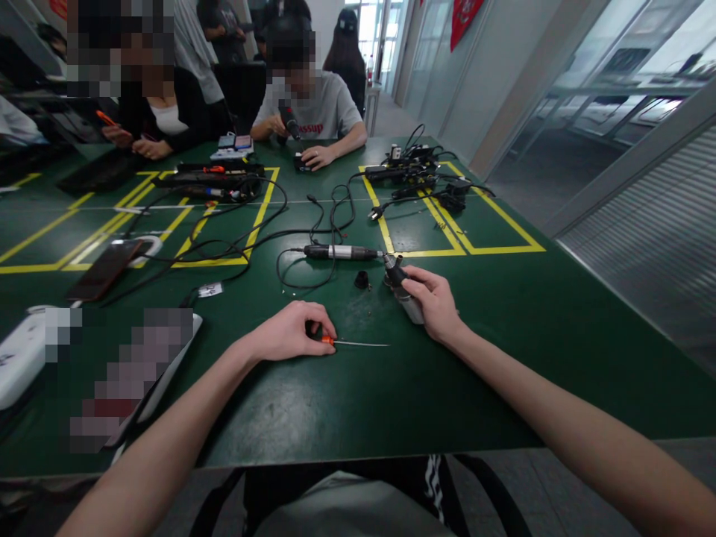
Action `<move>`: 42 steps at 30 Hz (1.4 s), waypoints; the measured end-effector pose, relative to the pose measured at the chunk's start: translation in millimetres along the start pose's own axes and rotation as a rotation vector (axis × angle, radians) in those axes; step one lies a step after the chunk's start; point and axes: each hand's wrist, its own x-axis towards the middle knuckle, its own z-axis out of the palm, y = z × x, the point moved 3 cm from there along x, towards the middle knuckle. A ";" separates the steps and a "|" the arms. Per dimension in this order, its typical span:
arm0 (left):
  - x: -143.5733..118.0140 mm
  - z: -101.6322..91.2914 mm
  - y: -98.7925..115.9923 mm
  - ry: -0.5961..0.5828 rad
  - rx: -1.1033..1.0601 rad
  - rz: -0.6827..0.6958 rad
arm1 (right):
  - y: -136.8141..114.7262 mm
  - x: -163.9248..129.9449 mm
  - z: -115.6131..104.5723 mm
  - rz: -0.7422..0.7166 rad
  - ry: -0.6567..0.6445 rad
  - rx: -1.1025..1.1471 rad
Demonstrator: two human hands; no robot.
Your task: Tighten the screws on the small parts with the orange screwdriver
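Observation:
My left hand (294, 330) rests on the green table (503, 328) with its fingers closed on the orange handle of a thin screwdriver (358, 344), whose metal shaft lies flat and points right. My right hand (436, 302) grips a small grey and black tool part (401, 289), tilted up to the left. A small black cap (362, 280) lies just left of that part. Behind it a black and silver rotary handpiece (341, 253) lies on the table with its cable looped to the left.
Black cables and plugs (417, 175) lie at the back right inside yellow floor-tape boxes (470, 246). A dark phone (104, 270) and a white device (22, 350) lie at the left. Two people sit across the table, one holding a black tool (289, 119).

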 end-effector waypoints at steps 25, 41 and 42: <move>9.0 12.3 -4.5 0.060 -0.056 -0.032 | -1.1 -8.7 13.5 0.191 -0.143 0.278; 55.5 20.0 12.9 0.061 0.273 0.100 | 0.0 -8.7 16.5 0.204 -0.133 0.281; 57.7 21.3 14.1 0.077 0.259 0.105 | 0.4 -8.8 16.4 0.198 -0.137 0.278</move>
